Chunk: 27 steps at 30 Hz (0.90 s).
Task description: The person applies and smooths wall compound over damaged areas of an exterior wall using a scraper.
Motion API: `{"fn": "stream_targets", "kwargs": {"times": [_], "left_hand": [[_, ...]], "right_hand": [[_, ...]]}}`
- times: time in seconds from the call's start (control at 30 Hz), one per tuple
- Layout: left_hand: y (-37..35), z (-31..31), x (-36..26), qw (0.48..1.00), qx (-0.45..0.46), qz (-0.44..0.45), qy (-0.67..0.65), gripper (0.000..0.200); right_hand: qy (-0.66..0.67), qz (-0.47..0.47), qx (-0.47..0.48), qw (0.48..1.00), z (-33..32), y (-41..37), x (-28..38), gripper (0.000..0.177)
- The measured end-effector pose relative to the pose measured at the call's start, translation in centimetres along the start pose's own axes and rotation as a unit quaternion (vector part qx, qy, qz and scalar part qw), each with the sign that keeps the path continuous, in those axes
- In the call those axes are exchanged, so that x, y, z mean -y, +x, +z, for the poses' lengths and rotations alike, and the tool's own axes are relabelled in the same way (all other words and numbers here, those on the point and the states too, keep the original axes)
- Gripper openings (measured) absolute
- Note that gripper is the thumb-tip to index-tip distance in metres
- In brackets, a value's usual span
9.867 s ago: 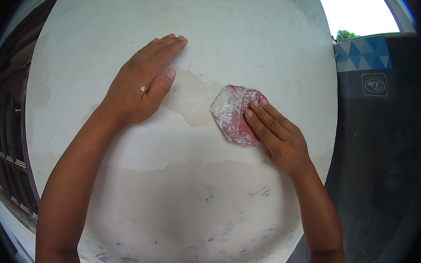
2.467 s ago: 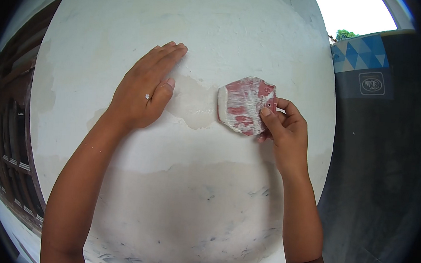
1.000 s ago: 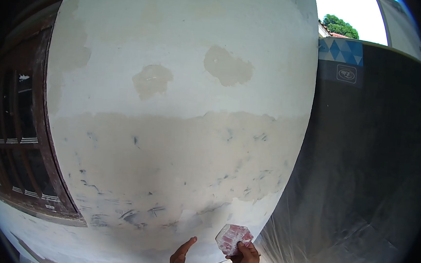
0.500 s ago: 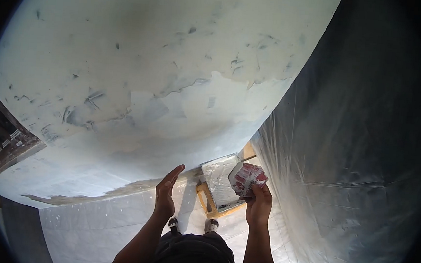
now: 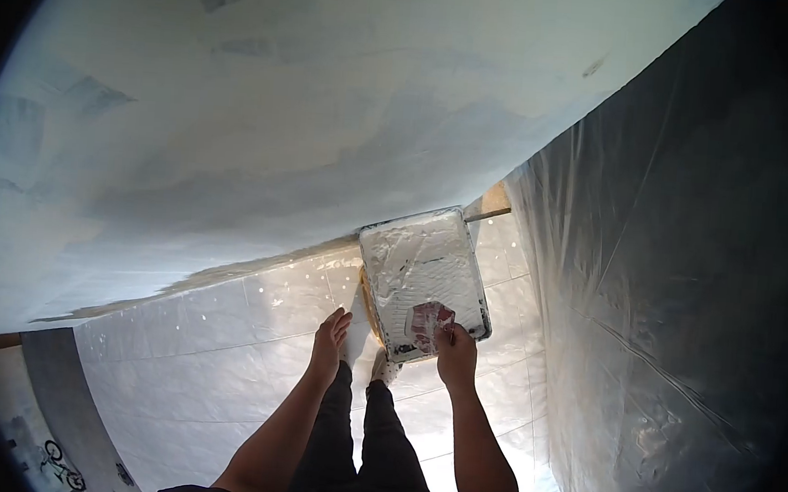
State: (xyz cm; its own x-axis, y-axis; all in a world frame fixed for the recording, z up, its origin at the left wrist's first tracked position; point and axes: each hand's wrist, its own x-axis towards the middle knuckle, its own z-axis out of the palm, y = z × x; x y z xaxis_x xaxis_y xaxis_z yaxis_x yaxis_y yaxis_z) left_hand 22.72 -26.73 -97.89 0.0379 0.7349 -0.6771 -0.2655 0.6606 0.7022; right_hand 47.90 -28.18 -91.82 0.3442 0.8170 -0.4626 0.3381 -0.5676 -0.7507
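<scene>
The white-plastered wall [image 5: 267, 100] fills the upper view, and grey plastic sheeting [image 5: 685, 266] hangs down the right side. Between them lies a pale tiled floor [image 5: 212, 361]. Seconds ago the view faced the wall head-on, at a bare patch in the plaster. Now it looks steeply down along the wall to the floor, and the patch is out of sight.

The person's dark trousers [image 5: 357, 445] rise from the bottom edge. Ahead of them sits a rectangular tray [image 5: 481, 293] coated in white paste, close to the foot of the wall, with a bit of wood [image 5: 494, 201] showing at its far end.

The left hand [image 5: 330, 338], which was pressed flat on the wall beside the patch, now hangs free in the air just left of the tray. Its fingers are straight and held together, and it holds nothing. The right hand [image 5: 456, 358] has come down from the wall too. It pinches the red scraper [image 5: 427, 324], smeared white, between thumb and fingers. The scraper is now over the near end of the tray, on or just above the paste; contact cannot be told.

So the work has left the patch, and the scraper is down at the paste supply.
</scene>
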Motion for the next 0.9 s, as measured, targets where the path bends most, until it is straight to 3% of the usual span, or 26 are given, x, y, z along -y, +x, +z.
{"fn": "stream_targets", "kwargs": {"times": [0.2,0.33,0.83,0.9], "left_hand": [[6.6,1.0,3.7,0.999,0.000,-0.049,0.010,0.089],[8.8,1.6,4.6,0.999,0.006,-0.047,0.003,0.102],[10.4,2.0,4.1,0.997,0.023,-0.068,-0.041,0.111],[10.4,2.0,3.8,0.996,0.018,-0.076,-0.042,0.112]], "right_hand": [[-0.051,-0.082,-0.017,0.995,8.1,6.6,-2.5,0.020],[-0.057,-0.063,-0.002,0.996,10.8,9.3,-3.1,0.019],[-0.079,-0.032,0.002,0.996,11.8,9.8,-2.9,0.019],[-0.080,-0.065,-0.023,0.994,11.5,9.7,-2.7,0.019]]}}
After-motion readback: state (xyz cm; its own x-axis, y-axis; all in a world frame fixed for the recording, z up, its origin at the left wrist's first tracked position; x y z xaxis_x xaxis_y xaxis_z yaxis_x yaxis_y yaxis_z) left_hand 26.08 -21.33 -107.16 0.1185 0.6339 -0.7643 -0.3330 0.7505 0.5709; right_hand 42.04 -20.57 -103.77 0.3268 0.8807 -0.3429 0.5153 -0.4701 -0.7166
